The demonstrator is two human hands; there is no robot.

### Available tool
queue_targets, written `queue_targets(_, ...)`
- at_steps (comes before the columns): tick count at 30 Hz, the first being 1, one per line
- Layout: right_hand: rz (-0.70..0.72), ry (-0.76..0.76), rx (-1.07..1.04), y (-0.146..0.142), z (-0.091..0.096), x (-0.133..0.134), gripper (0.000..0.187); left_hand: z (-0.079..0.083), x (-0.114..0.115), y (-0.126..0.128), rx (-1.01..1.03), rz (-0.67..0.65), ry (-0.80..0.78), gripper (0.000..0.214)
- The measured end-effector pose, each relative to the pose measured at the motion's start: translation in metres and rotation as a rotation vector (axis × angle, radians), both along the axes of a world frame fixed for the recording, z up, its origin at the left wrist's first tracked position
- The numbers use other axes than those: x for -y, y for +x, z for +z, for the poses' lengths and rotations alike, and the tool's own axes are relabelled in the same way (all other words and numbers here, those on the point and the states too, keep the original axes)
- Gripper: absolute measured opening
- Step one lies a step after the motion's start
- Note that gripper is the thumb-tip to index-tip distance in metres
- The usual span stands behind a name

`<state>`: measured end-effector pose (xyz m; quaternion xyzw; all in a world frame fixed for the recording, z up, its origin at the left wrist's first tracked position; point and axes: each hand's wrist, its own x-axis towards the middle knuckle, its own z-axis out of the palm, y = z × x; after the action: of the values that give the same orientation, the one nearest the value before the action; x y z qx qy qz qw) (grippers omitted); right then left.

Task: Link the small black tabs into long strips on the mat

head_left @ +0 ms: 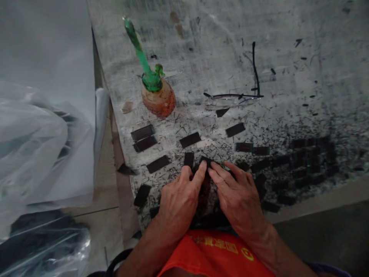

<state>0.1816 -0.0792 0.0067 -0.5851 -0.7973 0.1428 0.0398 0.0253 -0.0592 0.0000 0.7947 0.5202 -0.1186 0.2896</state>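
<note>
My left hand (pixel 180 196) and my right hand (pixel 238 192) meet at the near side of the table. Between their fingertips is a small black rectangular piece (pixel 205 159), pinched from both sides, its lower part covered by the fingers. A second black strip (pixel 188 159) lies against the bent fingers of my left hand. Further out are more flat black pieces, among them one at the centre (pixel 190 139) and a pair at the left (pixel 143 132). To the right of my right hand, many dark pieces (pixel 309 157) lie in close rows, blurred in shadow.
A squat bottle of orange-brown liquid (pixel 158 102) with a green spouted top stands at the back left. Folded-out eyeglasses (pixel 233 96) lie beyond the pieces. Black scraps litter the worn pale tabletop (pixel 201 50). Clear plastic bags (pixel 37 150) are off the table's left edge.
</note>
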Motion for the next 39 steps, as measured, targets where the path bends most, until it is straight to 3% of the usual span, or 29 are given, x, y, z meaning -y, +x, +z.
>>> queue_targets(7,-0.024,0.029,0.046,0.002,-0.005,0.007,0.032,-0.004,0.002,0.002,-0.012,0.047,0.064,0.053)
queue_targets(19,0.041,0.105,0.068,-0.003,-0.01,-0.005,0.032,-0.006,0.004,0.004,0.014,0.107,0.135,0.047)
queue_targets(29,0.094,0.185,-0.059,0.013,-0.022,-0.001,0.028,-0.004,0.005,0.003,0.016,0.192,0.156,0.042)
queue_targets(39,0.09,0.223,-0.073,0.021,-0.031,0.006,0.03,-0.013,0.002,-0.001,0.081,0.15,0.16,0.048)
